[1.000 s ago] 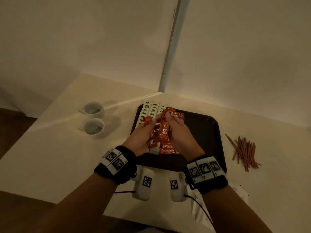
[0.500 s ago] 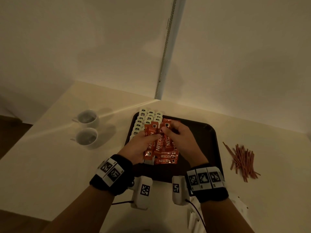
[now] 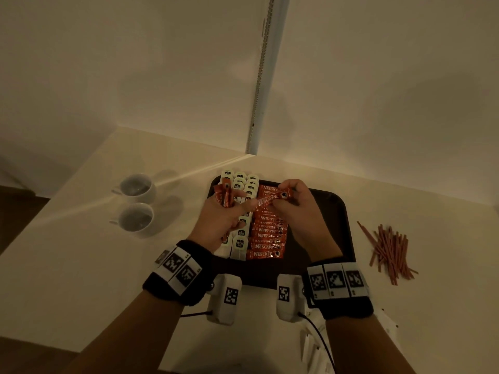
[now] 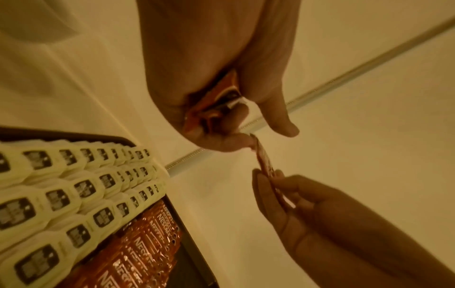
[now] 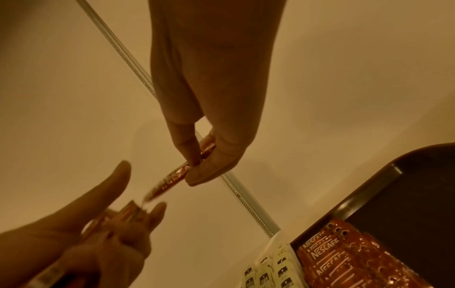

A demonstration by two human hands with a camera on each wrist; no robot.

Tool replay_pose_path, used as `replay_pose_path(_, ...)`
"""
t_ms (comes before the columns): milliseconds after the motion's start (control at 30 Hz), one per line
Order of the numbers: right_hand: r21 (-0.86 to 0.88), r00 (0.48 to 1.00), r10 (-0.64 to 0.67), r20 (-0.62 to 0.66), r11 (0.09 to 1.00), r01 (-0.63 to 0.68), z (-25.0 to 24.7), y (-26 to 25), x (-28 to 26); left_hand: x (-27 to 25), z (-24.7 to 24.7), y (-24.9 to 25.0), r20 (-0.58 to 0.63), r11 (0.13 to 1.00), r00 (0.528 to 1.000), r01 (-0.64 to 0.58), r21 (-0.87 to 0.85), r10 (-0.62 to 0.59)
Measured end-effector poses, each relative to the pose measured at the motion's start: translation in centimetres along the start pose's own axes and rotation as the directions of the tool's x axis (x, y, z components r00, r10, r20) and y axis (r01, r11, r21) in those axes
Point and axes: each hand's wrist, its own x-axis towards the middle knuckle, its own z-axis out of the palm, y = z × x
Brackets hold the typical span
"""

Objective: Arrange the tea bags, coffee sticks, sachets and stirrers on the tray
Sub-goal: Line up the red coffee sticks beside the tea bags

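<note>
Your right hand [image 3: 299,209] pinches one orange foil coffee stick [image 3: 274,198] above the dark plastic tray [image 3: 334,211]. Your left hand [image 3: 221,220] grips a small bundle of orange sticks [image 3: 224,195], one fingertip touching the single stick's near end.

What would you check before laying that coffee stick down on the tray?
1. Right hand pinches the single coffee stick: ok.
2. Left hand has let that stick go: not ok, its fingertips still touch the near end.
3. Spare sticks secure in the left grip: ok.
4. Row of coffee sticks on the tray neat: ok.
5. Free slot for this stick: cannot tell, the hands cover part of the row.
6. Stirrers on the tray: not ok, they lie on the table.
</note>
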Motion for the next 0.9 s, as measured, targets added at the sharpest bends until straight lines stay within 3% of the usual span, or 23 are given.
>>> replay_pose_path(167,-0.049,0.998,-0.043,-0.036,0.998,0.041,1.1,0.2,-0.1,-0.4,0.5,0.5,-0.037,0.981,0.989,-0.135,0.138,0.141)
replay_pose_path(333,-0.148,0.999,-0.051,0.016,0.988,0.053,1.2,0.2,-0.2,-0.8,0.2,1.3,-0.067,0.972,0.981,-0.172,0.159,0.185)
replay_pose_path(600,0.136,0.996,0.062,0.064,0.988,-0.07,1.1,0.7,-0.7,-0.9,-0.5,2.0,0.013,0.867,0.956,-0.273,0.417,0.294)
replay_pose_path(767,0.147,0.991,0.094,0.093,0.983,-0.107,0.3,0.3,-0.9,-0.8,-1.0,1.7,-0.072,0.915,0.966,-0.211,0.344,0.25)
replay_pose_path(900,0.156,0.991,0.115,0.062,0.98,-0.123,0.4,0.1,-1.0,-1.1,-0.9,1.7,-0.115,0.916,0.953,-0.228,0.33,0.279)
